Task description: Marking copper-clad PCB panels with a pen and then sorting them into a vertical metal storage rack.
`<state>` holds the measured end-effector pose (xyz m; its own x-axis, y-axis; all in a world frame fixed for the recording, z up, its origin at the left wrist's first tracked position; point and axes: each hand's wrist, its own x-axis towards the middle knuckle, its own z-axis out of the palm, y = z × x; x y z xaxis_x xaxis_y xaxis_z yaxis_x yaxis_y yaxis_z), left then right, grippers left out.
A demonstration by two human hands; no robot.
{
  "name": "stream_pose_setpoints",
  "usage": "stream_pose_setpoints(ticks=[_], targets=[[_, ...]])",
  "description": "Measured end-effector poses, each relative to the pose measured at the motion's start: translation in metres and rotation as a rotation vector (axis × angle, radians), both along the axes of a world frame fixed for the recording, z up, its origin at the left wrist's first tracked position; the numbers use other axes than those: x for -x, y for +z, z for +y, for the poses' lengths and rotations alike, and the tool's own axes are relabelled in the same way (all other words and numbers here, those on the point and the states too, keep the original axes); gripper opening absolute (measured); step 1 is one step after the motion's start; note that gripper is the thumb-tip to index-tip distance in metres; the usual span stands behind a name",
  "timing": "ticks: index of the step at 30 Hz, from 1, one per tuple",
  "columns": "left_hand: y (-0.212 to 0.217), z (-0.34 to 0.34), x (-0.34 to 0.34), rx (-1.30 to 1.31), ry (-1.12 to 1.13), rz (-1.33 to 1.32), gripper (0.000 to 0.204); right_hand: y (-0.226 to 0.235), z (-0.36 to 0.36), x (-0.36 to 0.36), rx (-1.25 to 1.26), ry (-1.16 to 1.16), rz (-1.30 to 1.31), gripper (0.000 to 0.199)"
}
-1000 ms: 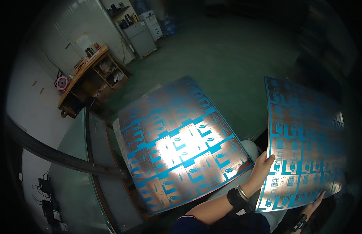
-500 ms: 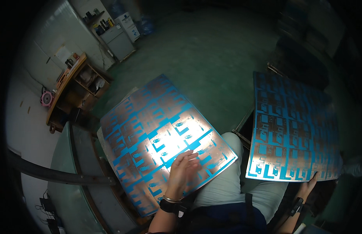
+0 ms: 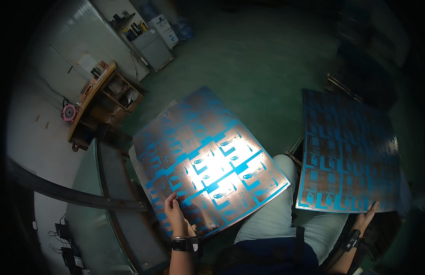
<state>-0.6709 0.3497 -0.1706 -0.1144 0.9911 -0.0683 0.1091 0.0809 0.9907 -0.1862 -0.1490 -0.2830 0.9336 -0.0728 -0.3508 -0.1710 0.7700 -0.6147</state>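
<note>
A large copper-coloured panel with blue printed patterns lies tilted in front of me on the left, its lower right corner by my thigh. Over its lower left part is my left hand, fingers loosely bent and holding nothing; whether the fingertips touch the surface I cannot tell. On my right, a second copper and blue panel is held up at a slant. My right hand grips its lower edge, with the fingers partly hidden behind it. A bright glare covers the middle of the left panel.
A glass-topped table with a dark metal bar stands close at my left. Beyond it are a wooden desk, a pink round fan and a grey cabinet. Green floor stretches ahead.
My left hand has moved left across the panel, from its middle to its lower left part. My right hand still holds the right panel, which has tilted slightly. The view has shifted a little.
</note>
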Motion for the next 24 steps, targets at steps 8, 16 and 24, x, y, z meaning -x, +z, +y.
stream_pose_setpoints(ticks=[8,16,24], targets=[[-0.034,0.02,0.062,-0.161,0.145,0.711,0.022,-0.015,0.008,0.003,-0.064,0.117,0.007,0.041],[-0.033,0.039,0.076,-0.035,0.356,0.966,0.032,-0.056,-0.014,0.0,-0.007,0.307,0.007,0.05],[-0.018,0.043,0.072,0.031,0.395,0.897,0.036,-0.068,-0.016,0.01,0.891,0.287,-0.412,0.041]])
